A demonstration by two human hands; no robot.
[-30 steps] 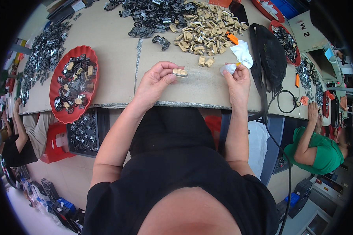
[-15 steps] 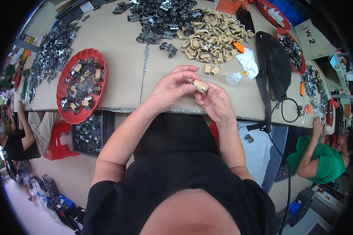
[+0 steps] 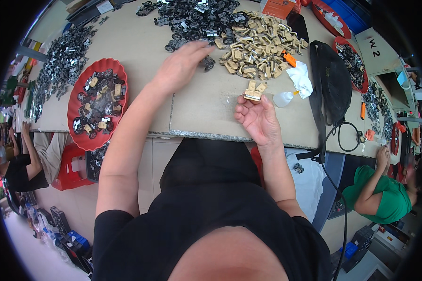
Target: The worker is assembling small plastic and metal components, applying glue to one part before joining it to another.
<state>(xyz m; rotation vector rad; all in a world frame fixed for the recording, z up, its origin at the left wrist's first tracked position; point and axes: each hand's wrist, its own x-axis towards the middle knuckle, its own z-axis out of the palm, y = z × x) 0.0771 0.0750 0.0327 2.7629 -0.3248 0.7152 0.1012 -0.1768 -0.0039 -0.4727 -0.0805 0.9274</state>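
Note:
My right hand pinches a small tan toy car body with silvery edging between thumb and fingers, just above the table's near side. Two more tan pieces lie right beyond it. Farther left, my left hand reaches over the table with its fingers stretched out, slightly blurred. Its fingertips are at a single black wheeled toy car chassis, partly covered by the hand. Behind lie a heap of black chassis and a heap of tan car bodies.
A red scalloped basket of assembled pieces stands left, beside a grey parts pile. To the right are a white squeeze bottle, tissue, orange tool and black bag. A co-worker in green sits far right.
My left hand has let go of the tan car body and moved away, up and left to the lone chassis. My right hand keeps the body, lowered slightly and tilted.

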